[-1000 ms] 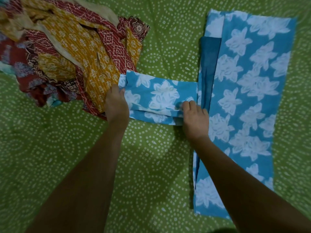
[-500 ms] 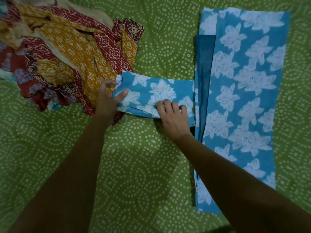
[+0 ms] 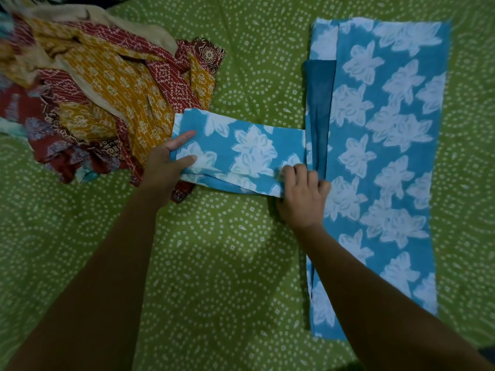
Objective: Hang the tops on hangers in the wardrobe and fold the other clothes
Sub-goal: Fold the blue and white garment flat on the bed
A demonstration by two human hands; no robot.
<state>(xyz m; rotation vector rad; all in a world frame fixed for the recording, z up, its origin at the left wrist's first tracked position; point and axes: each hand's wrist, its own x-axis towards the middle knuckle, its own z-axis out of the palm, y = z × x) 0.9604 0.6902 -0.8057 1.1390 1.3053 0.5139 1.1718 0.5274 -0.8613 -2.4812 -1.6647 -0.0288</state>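
Nearest us, our two bare forearms reach out over the green dotted bedspread (image 3: 214, 277). Our left hand (image 3: 164, 167) pinches the cuff end of the sleeve (image 3: 241, 153), thumb on top and fingers underneath, while our right hand (image 3: 302, 199) is curled down on the sleeve's lower edge near where it joins the body. The blue flowered top (image 3: 388, 156) lies flat to the right, its long body already folded lengthwise and the sleeve sticking out to the left. We judge the step in hand to be squaring up this sleeve. The next move calls for swinging it across onto the body without dragging the folded edge. Farther off, at upper left, the heap of red and mustard clothes (image 3: 107, 97) touches the cuff and waits its turn.
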